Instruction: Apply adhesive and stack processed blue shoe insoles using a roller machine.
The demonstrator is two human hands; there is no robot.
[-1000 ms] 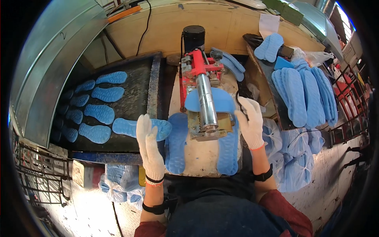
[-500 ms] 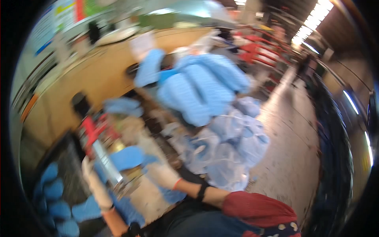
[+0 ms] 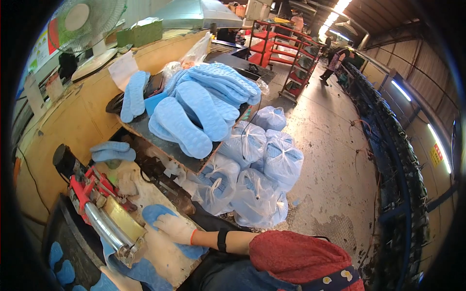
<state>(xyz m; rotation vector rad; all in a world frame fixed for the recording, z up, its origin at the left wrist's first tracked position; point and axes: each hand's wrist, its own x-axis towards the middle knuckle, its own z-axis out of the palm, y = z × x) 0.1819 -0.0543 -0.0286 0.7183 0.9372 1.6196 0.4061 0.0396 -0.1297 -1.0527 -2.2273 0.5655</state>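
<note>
A blue shoe insole (image 3: 156, 212) lies on the pale worktop (image 3: 167, 262), partly covered by my right hand (image 3: 175, 229). That hand wears a white glove, and its fingers are closed over the insole. At the lower left edge my gloved left hand (image 3: 120, 280) is only partly visible, beside blue sheet material (image 3: 145, 271); its fingers cannot be made out. Between the hands and the wall side sits a red-framed machine (image 3: 80, 191) with a shiny metal roller (image 3: 109, 225). A black tray (image 3: 73, 237) left of it holds several blue insoles (image 3: 65, 271).
Insoles (image 3: 182, 123) are piled on a dark table (image 3: 182, 157) ahead. Clear plastic bags (image 3: 257, 194) of blue pieces stand on the floor to its right. Farther off are a red rack (image 3: 301, 72) and a bending person (image 3: 335, 63). A fan (image 3: 77, 19) stands far left.
The view has swung and is sharper. My left hand has come down from beside the roller to the lower edge. My right hand stays on an insole at the worktop.
</note>
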